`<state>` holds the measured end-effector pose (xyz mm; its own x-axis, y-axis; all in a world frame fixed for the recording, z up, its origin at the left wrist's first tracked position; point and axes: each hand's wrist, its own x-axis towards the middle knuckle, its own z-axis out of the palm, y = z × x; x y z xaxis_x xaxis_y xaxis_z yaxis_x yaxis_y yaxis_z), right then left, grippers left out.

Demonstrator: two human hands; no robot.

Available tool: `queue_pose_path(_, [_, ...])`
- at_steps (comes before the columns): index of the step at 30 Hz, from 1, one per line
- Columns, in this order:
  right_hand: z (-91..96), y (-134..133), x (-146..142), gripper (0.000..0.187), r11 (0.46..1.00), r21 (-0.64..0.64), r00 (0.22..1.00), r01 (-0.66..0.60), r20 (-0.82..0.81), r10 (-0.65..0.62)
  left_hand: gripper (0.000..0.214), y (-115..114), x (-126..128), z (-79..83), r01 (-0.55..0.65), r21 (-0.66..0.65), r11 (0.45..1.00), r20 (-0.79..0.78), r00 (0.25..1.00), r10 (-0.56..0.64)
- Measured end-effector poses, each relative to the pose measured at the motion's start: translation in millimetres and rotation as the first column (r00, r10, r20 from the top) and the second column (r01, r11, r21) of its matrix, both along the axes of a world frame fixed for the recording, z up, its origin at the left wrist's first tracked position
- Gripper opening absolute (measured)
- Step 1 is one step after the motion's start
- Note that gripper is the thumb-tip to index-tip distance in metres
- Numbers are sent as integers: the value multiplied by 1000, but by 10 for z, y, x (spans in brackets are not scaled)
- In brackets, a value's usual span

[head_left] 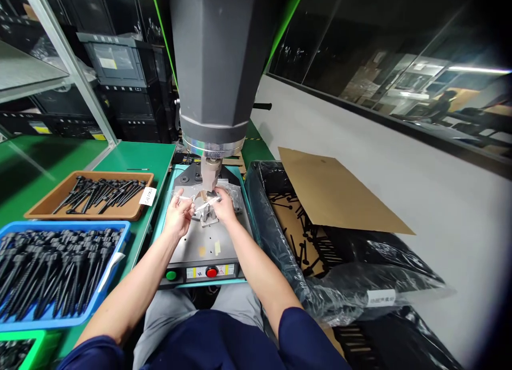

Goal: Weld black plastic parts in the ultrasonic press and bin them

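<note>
Both hands are at the press's metal tool head (209, 174), just above a small metal fixture (208, 216) on the grey machine bed (192, 247). My left hand (178, 214), on the fixture's left, has thumb and fingers pinched on thin clear plastic film (199, 201). On the other side my right hand (225, 206) is closed, its fingertips at the film's far end beside a small dark piece. The film runs between the hands around the tool tip. Glare and the fingers hide what exactly lies under the tip.
At left, a brown tray (138, 212) and a blue tray (120, 244) hold black screw-like parts. A green bin (40, 338) stands nearer. At right, a plastic-lined box (276, 263) holds black parts under cardboard (340, 194). Green (171, 275) and red (212, 273) buttons front the machine.
</note>
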<state>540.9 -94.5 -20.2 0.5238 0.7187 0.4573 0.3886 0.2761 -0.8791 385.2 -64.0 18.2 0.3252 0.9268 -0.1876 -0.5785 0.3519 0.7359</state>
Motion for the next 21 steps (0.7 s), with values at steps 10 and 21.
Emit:
queue_pose_path(10, [117, -11, 12, 17, 995, -37, 996, -89, -10, 88, 72, 16, -18, -38, 6, 10, 1000, 11, 1000, -6])
queue_pose_path(21, [83, 36, -22, 38, 974, -179, 934, -139, -352, 69, 70, 26, -50, -85, 2, 6, 1000, 3, 1000, -2])
